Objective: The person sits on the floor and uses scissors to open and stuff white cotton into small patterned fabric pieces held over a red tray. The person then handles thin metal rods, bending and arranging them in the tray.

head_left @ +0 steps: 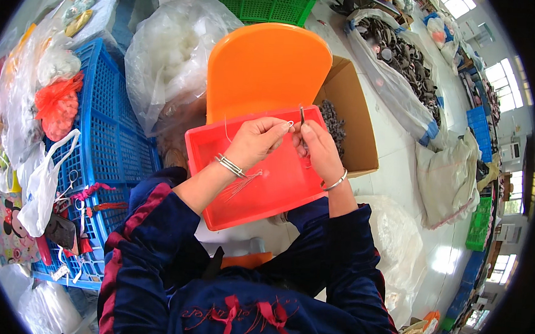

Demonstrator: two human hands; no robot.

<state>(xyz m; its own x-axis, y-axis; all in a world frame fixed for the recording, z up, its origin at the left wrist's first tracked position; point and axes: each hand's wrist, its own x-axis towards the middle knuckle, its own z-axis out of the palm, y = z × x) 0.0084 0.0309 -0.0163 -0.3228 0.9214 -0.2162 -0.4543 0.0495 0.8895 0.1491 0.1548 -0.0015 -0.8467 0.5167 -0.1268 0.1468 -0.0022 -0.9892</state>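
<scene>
My left hand is closed in a pinch on a thin white thread, which forms a small loop at the fingertips. A thin pale strand curves up beside that hand's wrist side. Just opposite, my right hand pinches a small dark grey piece that pokes up above the fingers; its kind is too small to tell. The fingertips of both hands nearly meet over a red plastic tray. Inside the tray lie several thin wire-like strands.
Behind the tray rises an orange chair back. A cardboard box with dark grey pieces stands to its right. At left are a blue crate and a clear bag of white stuffing. Further right lies a sack of dark pieces.
</scene>
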